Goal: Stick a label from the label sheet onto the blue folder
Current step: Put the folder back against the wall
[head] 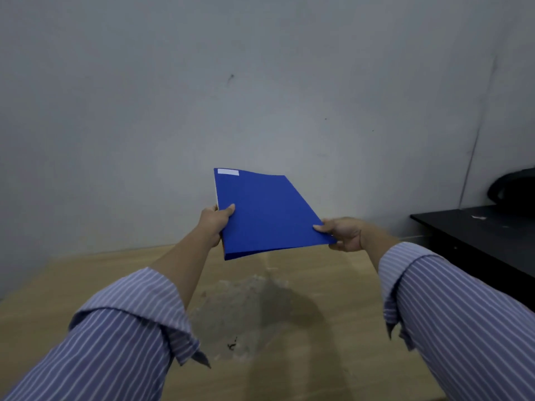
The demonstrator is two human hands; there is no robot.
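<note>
Both hands up, holding the blue folder [266,215] in the air above the wooden table [58,285], well clear of its surface. Left hand [214,224] is closed on the folder's left edge: thumb [227,211] lies flat on the front cover, the other fingers are wrapped behind and hidden. Right hand [344,233] is closed on the lower right corner: thumb tip on the cover, remaining fingers curled under the back. Folder is shut, tilted so the front cover faces the camera, with the far edge higher than the near edge. A small white label [228,171] sits on the cover at the top left corner, well above the left thumb and diagonally opposite the right-hand grip; it looks flat against the cover. A thin pale strip shows along the folder's left edge just above the left fingers, can't tell what it is. Sleeves are striped blue and white, cuffs folded back on both forearms. Grey wall [260,82] behind the folder. Black desk [477,230] to the right of the right hand, well apart, with a dark object on it, too dim to identify. Tabletop below the hands has a worn grey patch [246,308].
</note>
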